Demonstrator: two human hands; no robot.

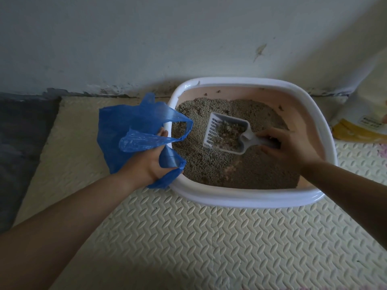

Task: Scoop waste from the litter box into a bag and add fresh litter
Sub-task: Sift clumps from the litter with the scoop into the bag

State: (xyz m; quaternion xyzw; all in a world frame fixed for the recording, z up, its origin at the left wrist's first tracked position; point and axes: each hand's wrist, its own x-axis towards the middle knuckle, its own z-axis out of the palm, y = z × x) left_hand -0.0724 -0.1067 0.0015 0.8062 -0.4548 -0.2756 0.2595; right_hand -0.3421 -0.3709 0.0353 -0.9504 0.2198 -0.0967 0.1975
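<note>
Left forearm [62,222]: nearest the camera, reaching forward.
Left hand [154,162]: grips the mouth of the blue plastic bag [123,126], just beside the left rim of the litter box [240,198].
Right hand [287,145]: fingers curled round the handle of the litter scoop [226,132].
Scoop: loaded, over the litter [209,164]; blade points left toward the bag.
Likely move: leftward over the rim.

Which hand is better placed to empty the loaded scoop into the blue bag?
The right hand: it grips the scoop by its handle, with clumps inside. The left hand holds the blue bag at the litter box rim.
</note>
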